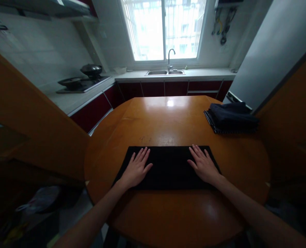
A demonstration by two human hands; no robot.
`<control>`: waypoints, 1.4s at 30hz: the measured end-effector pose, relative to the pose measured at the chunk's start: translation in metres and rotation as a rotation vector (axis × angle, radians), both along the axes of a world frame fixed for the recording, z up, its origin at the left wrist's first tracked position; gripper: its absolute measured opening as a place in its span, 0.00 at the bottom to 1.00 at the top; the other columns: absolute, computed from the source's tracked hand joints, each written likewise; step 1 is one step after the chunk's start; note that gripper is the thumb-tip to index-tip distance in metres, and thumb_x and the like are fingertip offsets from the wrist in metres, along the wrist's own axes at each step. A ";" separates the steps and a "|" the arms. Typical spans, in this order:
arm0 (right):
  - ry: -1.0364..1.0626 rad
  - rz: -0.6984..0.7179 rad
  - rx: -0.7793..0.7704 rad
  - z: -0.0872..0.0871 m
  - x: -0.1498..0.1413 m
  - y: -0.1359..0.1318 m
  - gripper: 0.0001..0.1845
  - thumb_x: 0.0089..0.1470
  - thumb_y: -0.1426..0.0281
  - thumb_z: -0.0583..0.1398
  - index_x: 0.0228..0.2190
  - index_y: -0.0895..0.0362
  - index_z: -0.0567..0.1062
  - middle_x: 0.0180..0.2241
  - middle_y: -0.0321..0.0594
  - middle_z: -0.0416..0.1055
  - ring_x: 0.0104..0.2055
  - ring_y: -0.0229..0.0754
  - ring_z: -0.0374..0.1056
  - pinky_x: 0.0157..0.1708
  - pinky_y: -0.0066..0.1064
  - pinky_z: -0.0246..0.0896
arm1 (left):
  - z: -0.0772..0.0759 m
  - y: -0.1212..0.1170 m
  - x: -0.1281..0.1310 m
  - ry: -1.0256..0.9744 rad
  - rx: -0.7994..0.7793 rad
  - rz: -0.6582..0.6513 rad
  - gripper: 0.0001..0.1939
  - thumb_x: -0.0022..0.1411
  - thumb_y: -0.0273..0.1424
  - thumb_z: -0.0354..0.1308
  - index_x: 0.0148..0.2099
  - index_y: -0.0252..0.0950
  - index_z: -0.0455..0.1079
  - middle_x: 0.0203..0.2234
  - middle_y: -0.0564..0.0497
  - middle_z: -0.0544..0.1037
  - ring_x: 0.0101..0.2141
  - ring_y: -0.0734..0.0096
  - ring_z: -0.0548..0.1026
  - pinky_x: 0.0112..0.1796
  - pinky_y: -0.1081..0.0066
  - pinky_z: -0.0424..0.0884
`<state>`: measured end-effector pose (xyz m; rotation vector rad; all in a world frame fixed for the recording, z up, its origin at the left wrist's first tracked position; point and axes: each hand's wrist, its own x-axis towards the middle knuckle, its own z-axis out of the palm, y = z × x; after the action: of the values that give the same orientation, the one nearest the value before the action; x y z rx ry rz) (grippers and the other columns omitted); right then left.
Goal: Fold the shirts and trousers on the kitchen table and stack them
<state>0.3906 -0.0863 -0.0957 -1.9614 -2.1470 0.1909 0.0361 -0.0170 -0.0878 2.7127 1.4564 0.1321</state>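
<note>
A black folded cloth point(170, 168) lies flat across the near part of the table, its long side running left to right. On its left end rests my left hand point(136, 168), palm down with the fingers stretched out. My right hand point(203, 165) lies flat on the right end, fingers spread and thumb pointing inward. Neither hand grips the cloth. What kind of garment or fabric it is, I cannot tell.
The oval wooden table point(165, 120) carries a stack of folded dark clothes point(231, 117) at its back right. Behind it are a counter with a sink point(158, 72), a faucet point(169, 58) and a stove with a lidded pan point(91, 70). A refrigerator point(268, 51) stands on the right.
</note>
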 end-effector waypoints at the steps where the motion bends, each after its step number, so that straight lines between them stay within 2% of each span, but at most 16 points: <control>1: -0.004 -0.019 -0.008 -0.001 0.005 -0.002 0.36 0.67 0.52 0.44 0.70 0.54 0.52 0.73 0.44 0.42 0.74 0.49 0.36 0.70 0.54 0.32 | -0.001 0.001 -0.013 0.001 -0.004 0.026 0.35 0.75 0.49 0.38 0.76 0.40 0.39 0.72 0.45 0.45 0.71 0.55 0.45 0.66 0.48 0.46; 6: 0.003 -0.079 -0.005 -0.009 0.027 -0.010 0.35 0.67 0.52 0.45 0.69 0.54 0.56 0.72 0.43 0.44 0.74 0.52 0.37 0.69 0.59 0.32 | -0.008 0.004 -0.062 -0.026 -0.038 0.114 0.34 0.74 0.49 0.37 0.75 0.40 0.45 0.72 0.45 0.47 0.71 0.55 0.47 0.66 0.47 0.47; 9: 0.059 -0.078 0.059 -0.008 0.046 0.000 0.32 0.66 0.55 0.48 0.65 0.57 0.63 0.70 0.49 0.51 0.73 0.55 0.42 0.68 0.59 0.38 | -0.003 0.014 -0.078 -0.110 -0.052 0.144 0.35 0.74 0.48 0.38 0.74 0.35 0.48 0.71 0.41 0.51 0.70 0.53 0.49 0.66 0.47 0.49; 12: 0.199 -0.005 0.093 0.002 0.069 0.022 0.28 0.63 0.58 0.53 0.57 0.60 0.73 0.62 0.55 0.66 0.66 0.56 0.59 0.64 0.52 0.52 | 0.016 0.035 -0.082 -0.238 -0.038 0.099 0.34 0.73 0.47 0.42 0.71 0.32 0.55 0.68 0.39 0.59 0.68 0.55 0.56 0.65 0.52 0.53; 14: 0.291 0.067 0.035 0.012 0.083 0.041 0.23 0.60 0.59 0.56 0.50 0.59 0.77 0.53 0.53 0.74 0.56 0.53 0.69 0.58 0.45 0.62 | 0.031 0.055 -0.078 -0.293 -0.079 0.034 0.32 0.71 0.47 0.46 0.67 0.32 0.62 0.64 0.39 0.66 0.64 0.56 0.64 0.63 0.56 0.58; 18: 0.384 0.107 -0.226 0.033 0.101 0.077 0.18 0.54 0.58 0.63 0.41 0.58 0.80 0.41 0.47 0.78 0.42 0.48 0.73 0.45 0.38 0.68 | 0.047 0.099 -0.061 -0.291 -0.280 -0.055 0.28 0.64 0.50 0.54 0.56 0.34 0.72 0.51 0.41 0.76 0.51 0.57 0.74 0.55 0.61 0.67; 21: 0.430 0.187 -0.466 0.046 0.103 0.097 0.24 0.47 0.53 0.67 0.38 0.59 0.80 0.35 0.46 0.78 0.37 0.47 0.72 0.39 0.34 0.67 | 0.048 0.125 -0.050 -0.268 -0.489 -0.078 0.27 0.59 0.52 0.58 0.49 0.35 0.74 0.43 0.44 0.78 0.43 0.60 0.75 0.46 0.66 0.70; 24: 0.450 0.233 -0.573 0.058 0.100 0.108 0.29 0.41 0.49 0.69 0.36 0.60 0.80 0.33 0.45 0.78 0.35 0.45 0.70 0.34 0.32 0.64 | 0.050 0.142 -0.045 -0.215 -0.670 -0.076 0.27 0.56 0.53 0.61 0.46 0.35 0.73 0.38 0.48 0.78 0.38 0.64 0.75 0.39 0.70 0.68; 28: 0.439 0.283 -0.675 0.067 0.097 0.116 0.29 0.38 0.48 0.70 0.33 0.60 0.81 0.30 0.41 0.77 0.31 0.42 0.68 0.32 0.31 0.60 | 0.061 0.154 -0.041 -0.029 -0.750 -0.126 0.25 0.56 0.54 0.62 0.36 0.34 0.75 0.28 0.52 0.75 0.29 0.69 0.70 0.31 0.72 0.62; 30: 0.437 0.317 -0.728 0.067 0.098 0.118 0.29 0.39 0.48 0.70 0.33 0.60 0.82 0.30 0.40 0.77 0.31 0.41 0.67 0.32 0.30 0.59 | 0.068 0.157 -0.038 0.027 -0.780 -0.146 0.25 0.56 0.54 0.62 0.35 0.34 0.76 0.26 0.52 0.74 0.27 0.71 0.68 0.29 0.72 0.59; 35: 0.386 0.360 -0.760 0.061 0.101 0.126 0.26 0.43 0.50 0.68 0.32 0.60 0.83 0.27 0.38 0.75 0.29 0.39 0.63 0.29 0.29 0.55 | 0.079 0.161 -0.033 0.034 -0.830 -0.157 0.25 0.53 0.53 0.64 0.38 0.35 0.80 0.29 0.51 0.78 0.29 0.69 0.70 0.31 0.73 0.60; 39: 0.367 0.348 -0.743 0.059 0.100 0.129 0.24 0.42 0.51 0.68 0.28 0.60 0.82 0.23 0.36 0.71 0.26 0.37 0.59 0.26 0.28 0.50 | 0.080 0.165 -0.033 0.002 -0.882 -0.127 0.24 0.51 0.51 0.67 0.38 0.36 0.81 0.29 0.52 0.79 0.30 0.69 0.70 0.32 0.73 0.61; 42: 0.390 0.342 -0.742 0.058 0.101 0.129 0.24 0.42 0.50 0.68 0.28 0.60 0.82 0.24 0.36 0.72 0.27 0.37 0.60 0.27 0.29 0.52 | 0.077 0.169 -0.033 0.007 -0.910 -0.107 0.22 0.49 0.50 0.68 0.36 0.36 0.82 0.26 0.53 0.78 0.28 0.70 0.69 0.31 0.73 0.60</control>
<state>0.4918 0.0424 -0.0373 -1.6086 -2.2901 1.4732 0.0034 0.1516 -0.0103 2.0121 0.9981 -0.4357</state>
